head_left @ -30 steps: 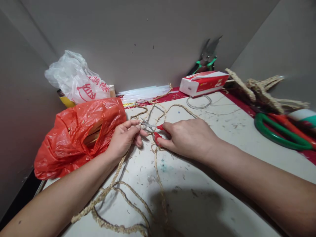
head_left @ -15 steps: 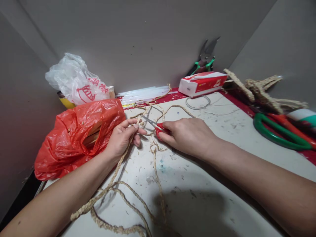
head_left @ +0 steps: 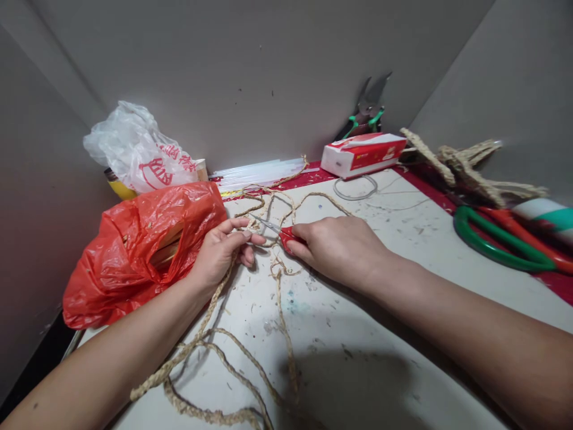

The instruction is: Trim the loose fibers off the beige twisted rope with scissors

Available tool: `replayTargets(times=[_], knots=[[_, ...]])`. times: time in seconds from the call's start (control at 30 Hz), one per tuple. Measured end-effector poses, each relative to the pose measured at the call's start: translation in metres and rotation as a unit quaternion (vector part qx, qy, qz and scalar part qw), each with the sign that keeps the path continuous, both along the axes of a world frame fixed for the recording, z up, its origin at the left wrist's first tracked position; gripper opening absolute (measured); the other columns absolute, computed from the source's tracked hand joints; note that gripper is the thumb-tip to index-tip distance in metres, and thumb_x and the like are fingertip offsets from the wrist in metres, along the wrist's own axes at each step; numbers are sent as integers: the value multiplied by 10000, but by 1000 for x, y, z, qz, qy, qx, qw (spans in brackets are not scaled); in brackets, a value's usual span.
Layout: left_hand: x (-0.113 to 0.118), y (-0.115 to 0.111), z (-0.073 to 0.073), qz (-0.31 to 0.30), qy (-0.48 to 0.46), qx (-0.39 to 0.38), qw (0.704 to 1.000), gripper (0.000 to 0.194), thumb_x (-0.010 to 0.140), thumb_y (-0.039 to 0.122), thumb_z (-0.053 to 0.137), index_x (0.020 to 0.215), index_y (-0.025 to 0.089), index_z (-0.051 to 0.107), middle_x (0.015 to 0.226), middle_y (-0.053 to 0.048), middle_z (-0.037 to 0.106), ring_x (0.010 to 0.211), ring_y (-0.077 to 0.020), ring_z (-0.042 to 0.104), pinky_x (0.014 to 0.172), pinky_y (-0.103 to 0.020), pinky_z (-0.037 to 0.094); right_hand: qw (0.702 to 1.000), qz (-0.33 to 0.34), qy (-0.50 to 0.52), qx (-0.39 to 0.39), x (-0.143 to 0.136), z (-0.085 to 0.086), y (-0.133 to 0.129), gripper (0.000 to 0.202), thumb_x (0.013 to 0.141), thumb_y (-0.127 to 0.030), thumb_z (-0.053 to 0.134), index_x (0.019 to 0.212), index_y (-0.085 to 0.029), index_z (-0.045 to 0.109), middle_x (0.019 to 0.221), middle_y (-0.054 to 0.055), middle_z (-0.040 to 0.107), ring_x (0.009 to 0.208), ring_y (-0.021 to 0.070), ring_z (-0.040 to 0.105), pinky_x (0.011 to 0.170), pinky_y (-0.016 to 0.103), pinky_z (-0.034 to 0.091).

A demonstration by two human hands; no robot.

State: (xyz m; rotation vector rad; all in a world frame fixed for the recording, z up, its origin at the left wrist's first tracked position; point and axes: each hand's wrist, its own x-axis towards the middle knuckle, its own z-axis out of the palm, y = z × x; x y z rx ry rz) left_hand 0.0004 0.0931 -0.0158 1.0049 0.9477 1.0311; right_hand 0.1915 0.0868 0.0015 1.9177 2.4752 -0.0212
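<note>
Pointing lengthwise leftward, one pair of red-handled metal scissors (head_left: pixel 287 240) fills the clenched right hand (head_left: pixel 342 248); the left hand (head_left: pixel 224 248) pinches one braided tan cord (head_left: pixel 216 298).

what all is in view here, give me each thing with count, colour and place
Table: 1, off-white, centre
Red-handled scissors: 1, red and silver, centre
Braided cords: several, tan, centre and front
Red plastic bag: 1, red, left
Sticks: several, tan, inside it
White plastic bag: 1, white with red print, back left
Yellow object: 1, yellow, below it
Strips: several, translucent white, back
Box: 1, red and white, back right
Cutters: 1, green and grey, behind box
Ring: 1, grey, before box
Braided bundle: tan, right, count unclear
Loop handle: 1, green, right
Walls: grey, around
Left hand: 1, centre
Right hand: 1, centre
</note>
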Motion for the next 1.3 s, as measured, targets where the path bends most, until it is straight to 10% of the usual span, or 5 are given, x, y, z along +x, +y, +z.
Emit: replayTargets(times=[1.3], knots=[[-2, 4, 3, -10, -72, -69, 995, 268, 671, 139, 742, 927, 132, 663, 669, -26, 676, 525, -79, 584, 494, -181, 463, 999, 15, -24, 37, 10, -3, 10, 418, 884, -486, 358, 912, -238, 694, 771, 64, 718, 683, 198, 626, 518, 275, 212]])
